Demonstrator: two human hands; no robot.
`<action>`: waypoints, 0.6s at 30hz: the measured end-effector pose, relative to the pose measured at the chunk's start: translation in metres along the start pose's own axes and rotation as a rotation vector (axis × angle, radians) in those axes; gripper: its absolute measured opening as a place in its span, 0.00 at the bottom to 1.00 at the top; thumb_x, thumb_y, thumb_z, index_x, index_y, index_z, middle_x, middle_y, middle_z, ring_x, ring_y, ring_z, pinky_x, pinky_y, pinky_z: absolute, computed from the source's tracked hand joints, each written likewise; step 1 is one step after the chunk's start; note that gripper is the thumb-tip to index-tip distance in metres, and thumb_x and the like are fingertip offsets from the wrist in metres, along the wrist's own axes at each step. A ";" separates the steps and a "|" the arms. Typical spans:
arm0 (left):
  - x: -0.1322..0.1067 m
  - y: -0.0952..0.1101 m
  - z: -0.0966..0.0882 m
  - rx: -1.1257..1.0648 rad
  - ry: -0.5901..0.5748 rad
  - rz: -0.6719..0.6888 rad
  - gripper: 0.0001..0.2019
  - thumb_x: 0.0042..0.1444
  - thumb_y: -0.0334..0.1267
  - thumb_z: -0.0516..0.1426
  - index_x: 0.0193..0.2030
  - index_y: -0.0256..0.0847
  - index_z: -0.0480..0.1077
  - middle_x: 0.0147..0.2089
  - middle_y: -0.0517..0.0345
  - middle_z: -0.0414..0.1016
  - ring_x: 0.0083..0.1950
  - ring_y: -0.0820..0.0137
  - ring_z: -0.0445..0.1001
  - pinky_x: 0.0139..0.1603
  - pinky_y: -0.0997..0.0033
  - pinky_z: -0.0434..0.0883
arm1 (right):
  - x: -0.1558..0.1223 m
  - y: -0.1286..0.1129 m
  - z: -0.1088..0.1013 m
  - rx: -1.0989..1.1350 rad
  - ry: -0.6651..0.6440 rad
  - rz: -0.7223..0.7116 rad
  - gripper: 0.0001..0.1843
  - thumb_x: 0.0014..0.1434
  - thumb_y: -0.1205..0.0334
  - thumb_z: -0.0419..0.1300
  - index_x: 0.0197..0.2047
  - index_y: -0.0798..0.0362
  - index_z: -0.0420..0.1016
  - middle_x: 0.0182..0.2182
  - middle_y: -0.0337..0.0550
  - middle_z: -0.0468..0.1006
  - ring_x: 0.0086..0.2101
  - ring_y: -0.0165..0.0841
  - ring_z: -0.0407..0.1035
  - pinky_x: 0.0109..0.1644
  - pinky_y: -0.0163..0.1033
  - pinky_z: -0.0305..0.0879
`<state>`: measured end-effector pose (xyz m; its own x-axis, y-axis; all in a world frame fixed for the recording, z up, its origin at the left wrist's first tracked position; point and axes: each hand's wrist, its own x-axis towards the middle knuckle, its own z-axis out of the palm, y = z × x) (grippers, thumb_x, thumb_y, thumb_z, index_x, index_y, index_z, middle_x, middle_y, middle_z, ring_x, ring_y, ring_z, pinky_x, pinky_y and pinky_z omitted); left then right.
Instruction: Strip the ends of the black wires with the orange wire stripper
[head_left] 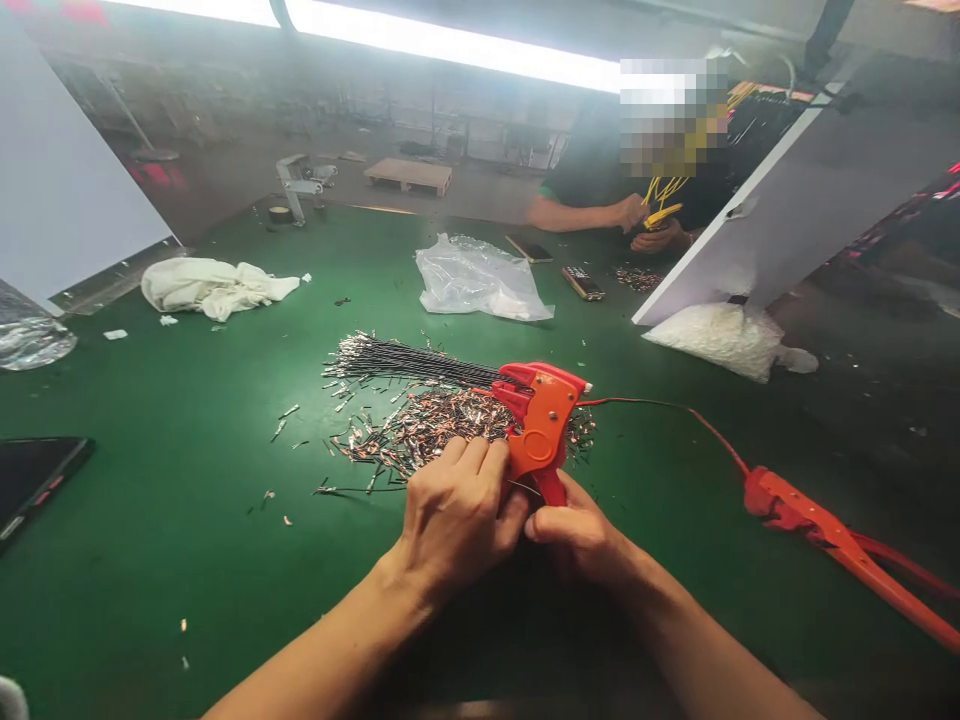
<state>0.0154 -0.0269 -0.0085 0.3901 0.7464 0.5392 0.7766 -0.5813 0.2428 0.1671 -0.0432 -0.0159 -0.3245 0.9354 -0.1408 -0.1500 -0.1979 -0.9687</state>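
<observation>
My right hand (581, 530) is wrapped round the lower handles of an orange and red wire stripper (546, 425), whose head points up and away. Close beside it, my left hand (461, 500) is closed on a thin black wire (367, 490). One end of that wire shows left of the hand with a metal terminal; a short stretch shows between the hands. Beyond the stripper lies a bundle of black wires (427, 362) with metal terminals at its left end. A heap of cut wire scraps (427, 425) spreads just past my left knuckles.
A second orange wire stripper (825, 525) lies at right, with a thin red wire (705, 412) near its jaws. Beyond are a clear plastic bag (480, 280), a white cloth (210, 287), phones (583, 283) and a tied white bag (720, 335). Across the table, a person's hands (652, 225) hold yellow wires.
</observation>
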 end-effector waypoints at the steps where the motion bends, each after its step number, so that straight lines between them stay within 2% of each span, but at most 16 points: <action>1: 0.000 0.000 0.000 0.001 -0.005 -0.005 0.02 0.51 0.33 0.56 0.32 0.42 0.66 0.30 0.59 0.71 0.32 0.66 0.66 0.32 0.64 0.60 | 0.000 0.001 0.000 0.025 -0.005 0.008 0.10 0.39 0.68 0.56 0.30 0.52 0.66 0.24 0.35 0.63 0.27 0.31 0.54 0.31 0.35 0.54; 5: 0.000 0.001 0.000 -0.007 -0.027 -0.016 0.03 0.51 0.34 0.57 0.32 0.42 0.65 0.29 0.60 0.72 0.32 0.66 0.67 0.31 0.64 0.60 | 0.000 0.001 0.001 0.088 -0.006 0.028 0.14 0.39 0.69 0.56 0.34 0.53 0.70 0.27 0.36 0.67 0.29 0.32 0.56 0.33 0.36 0.56; 11: 0.000 0.000 -0.002 0.020 -0.024 -0.018 0.03 0.51 0.34 0.56 0.33 0.42 0.66 0.29 0.59 0.72 0.32 0.65 0.68 0.31 0.64 0.61 | 0.001 -0.001 0.000 0.074 -0.038 0.022 0.12 0.38 0.70 0.56 0.31 0.53 0.68 0.23 0.33 0.62 0.25 0.29 0.52 0.29 0.34 0.53; 18: -0.002 0.000 0.000 0.002 -0.026 -0.038 0.04 0.50 0.32 0.56 0.33 0.43 0.65 0.29 0.60 0.72 0.31 0.65 0.68 0.30 0.64 0.61 | 0.003 0.000 0.002 0.000 -0.039 0.013 0.13 0.37 0.68 0.54 0.31 0.53 0.67 0.24 0.34 0.60 0.25 0.29 0.51 0.28 0.34 0.54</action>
<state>0.0154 -0.0282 -0.0097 0.3734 0.7761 0.5082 0.7919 -0.5520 0.2610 0.1647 -0.0408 -0.0159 -0.3626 0.9205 -0.1453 -0.1457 -0.2100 -0.9668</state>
